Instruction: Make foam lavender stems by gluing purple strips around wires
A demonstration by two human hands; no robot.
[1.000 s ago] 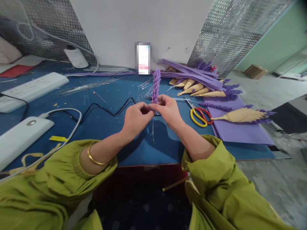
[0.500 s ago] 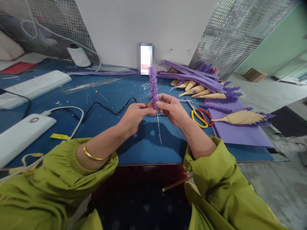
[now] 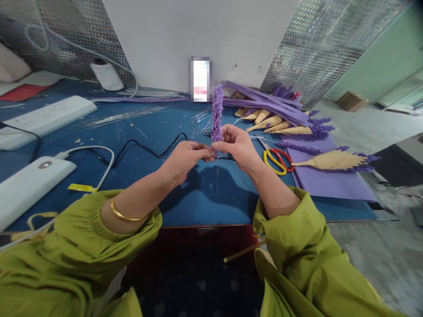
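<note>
A purple paper lavender stem (image 3: 217, 110) stands nearly upright between my hands above the blue table. My right hand (image 3: 238, 146) pinches the base of its flower spike with thumb and fingers. From the left, my left hand (image 3: 189, 158) is closed, its fingertips pressed together at the same base. A thin wire (image 3: 217, 166) hangs down below the fingers. To the right of my right hand lie scissors (image 3: 276, 159) with a yellow and a red handle loop. Beyond my hands, loose thin wires (image 3: 202, 115) rest on the table.
At right, purple paper strips (image 3: 271, 100) lie over several wrapped lavender bunches (image 3: 280, 123); another wrapped bunch (image 3: 333, 161) rests on purple sheets (image 3: 337, 187). Power strips (image 3: 49, 119) and a black cable (image 3: 142, 146) occupy the left. A pixelated phone-like screen (image 3: 200, 79) stands at the back.
The lavender stem has shifted slightly right and become more upright. Its wire below now hangs straighter and is fainter. Both hands stay at its base.
</note>
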